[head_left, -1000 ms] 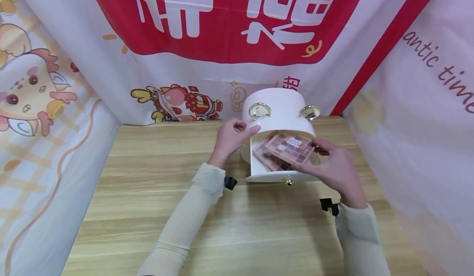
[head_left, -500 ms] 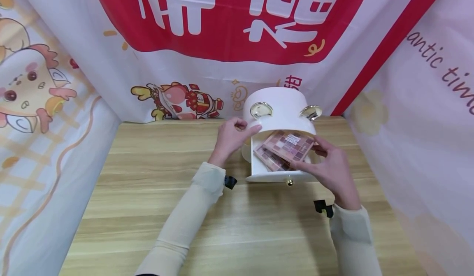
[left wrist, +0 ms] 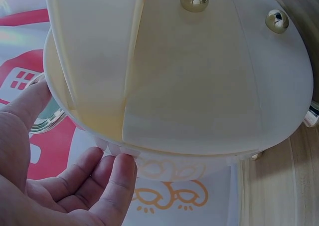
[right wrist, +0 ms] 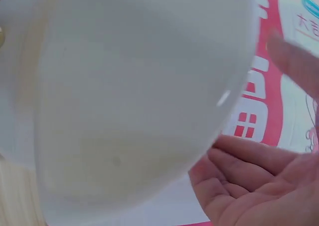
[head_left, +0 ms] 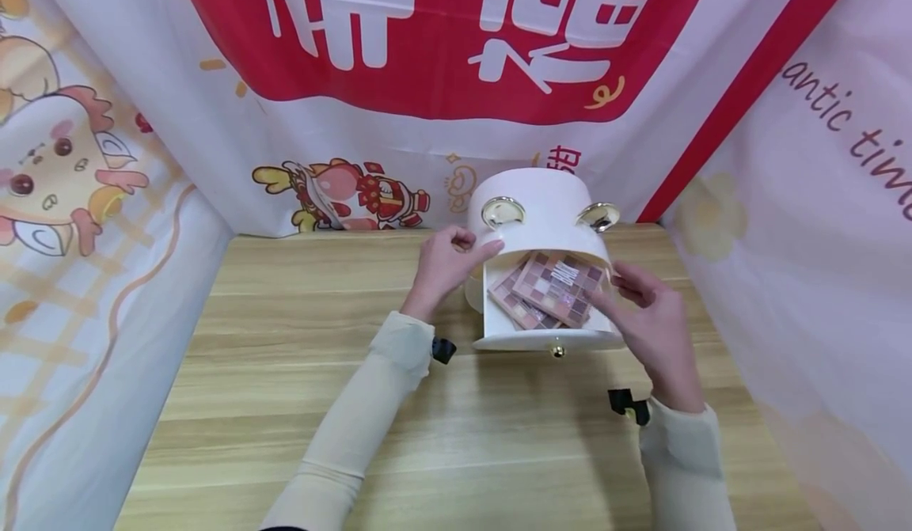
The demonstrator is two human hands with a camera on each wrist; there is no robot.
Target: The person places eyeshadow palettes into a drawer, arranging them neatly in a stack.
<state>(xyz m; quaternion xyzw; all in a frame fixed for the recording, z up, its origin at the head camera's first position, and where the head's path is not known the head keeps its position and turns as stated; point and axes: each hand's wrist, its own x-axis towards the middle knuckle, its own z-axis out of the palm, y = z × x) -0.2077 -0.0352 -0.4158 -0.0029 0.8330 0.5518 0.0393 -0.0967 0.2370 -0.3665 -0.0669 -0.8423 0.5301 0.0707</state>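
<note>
A white storage box (head_left: 530, 187) with two round gold-rimmed ears stands at the back of the table, its drawer (head_left: 496, 324) pulled forward. Two eyeshadow palettes lie overlapping in it: the upper palette (head_left: 552, 290) tilted across the lower palette (head_left: 507, 297). My left hand (head_left: 443, 270) holds the box's left front edge, thumb on the upper rim and fingertips against the side wall (left wrist: 169, 168). Just right of the drawer, my right hand (head_left: 659, 325) is apart from the palettes, thumb and fingers spread. In the right wrist view its fingertips (right wrist: 202, 171) are beside the white curved edge.
A gold knob (head_left: 558, 350) sits on the drawer front. The wooden table (head_left: 285, 341) is bounded by printed cloth at the back and both sides. A red-and-white banner (head_left: 442, 48) hangs behind the box.
My right hand has let go of the upper palette and drawn slightly right. That palette has shifted down onto the lower one. My left hand has stayed at the box.
</note>
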